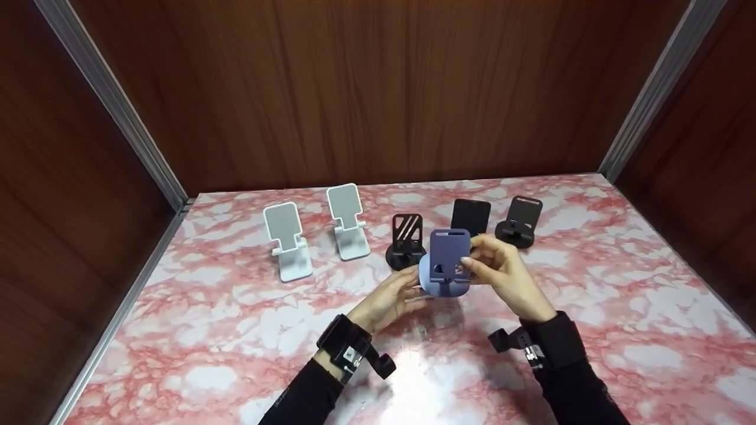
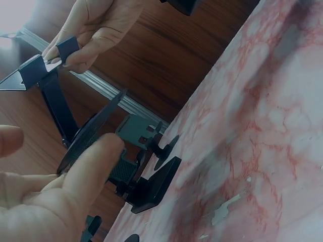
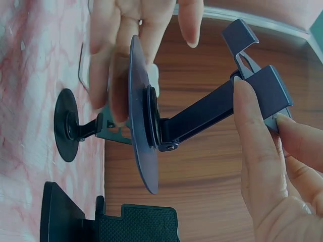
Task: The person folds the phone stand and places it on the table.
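Head view: a person holds a blue phone stand (image 1: 444, 264) above a pink marbled table (image 1: 590, 307), near the middle of the frame.
Left hand (image 1: 391, 300): fingers straight, touching the stand's round base from below and left; not curled round it.
Right hand (image 1: 502, 273): thumb and fingers pinch the stand's upper plate, gripping it from the right.
Right wrist view: the blue disc base (image 3: 144, 118) shows edge-on at centre, its arm running to the plate at upper right, which the right-hand fingers (image 3: 255, 146) clamp.
Left wrist view: the left-hand fingers (image 2: 86, 171) lie against the base edge; the right hand (image 2: 96, 27) grips the plate at upper left.
Row behind: two white stands (image 1: 286, 242) at left, three black stands (image 1: 405, 239) at centre and right, all upright on the table and apart from the hands.
Handling judgement: the hinge probably moves best with the base steadied flat by the left fingers while the right hand turns the plate slowly; fingertips should stay clear of the joint.
Risk: a loose hold on the base could let the stand drop onto the black stands close behind.
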Available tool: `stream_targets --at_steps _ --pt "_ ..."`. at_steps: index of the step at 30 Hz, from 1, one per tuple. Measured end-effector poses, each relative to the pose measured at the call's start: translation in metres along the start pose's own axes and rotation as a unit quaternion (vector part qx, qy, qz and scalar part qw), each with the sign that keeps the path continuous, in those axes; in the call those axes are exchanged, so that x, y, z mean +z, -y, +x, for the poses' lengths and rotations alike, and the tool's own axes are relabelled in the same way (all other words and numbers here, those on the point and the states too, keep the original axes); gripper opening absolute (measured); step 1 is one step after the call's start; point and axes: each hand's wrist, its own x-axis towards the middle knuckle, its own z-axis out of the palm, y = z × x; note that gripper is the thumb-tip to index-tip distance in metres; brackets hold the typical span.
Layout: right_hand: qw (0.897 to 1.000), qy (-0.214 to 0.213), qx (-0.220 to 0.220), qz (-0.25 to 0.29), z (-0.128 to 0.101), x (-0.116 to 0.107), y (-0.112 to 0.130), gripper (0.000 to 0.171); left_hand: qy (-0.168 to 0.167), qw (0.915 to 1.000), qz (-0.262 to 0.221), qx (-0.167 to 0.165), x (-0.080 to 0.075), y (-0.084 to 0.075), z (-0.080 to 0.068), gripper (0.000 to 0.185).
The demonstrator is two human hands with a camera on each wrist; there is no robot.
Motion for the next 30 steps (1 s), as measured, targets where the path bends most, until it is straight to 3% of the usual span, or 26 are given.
stream_targets --at_steps 7,21,30 --pt "1.000 -0.006 0.012 0.008 0.001 0.007 -0.003 0.021 -0.042 0.9989 -0.005 0.017 -0.001 0.003 0.004 0.041" --pt "0.999 -0.033 0.029 0.025 0.002 0.016 -0.005 0.020 -0.061 0.9927 0.070 0.077 -0.005 0.006 0.006 0.038" --pt "0.999 -0.017 0.024 0.012 0.002 0.017 -0.006 0.018 -0.069 0.9866 0.107 0.103 -0.006 0.004 0.005 0.035"
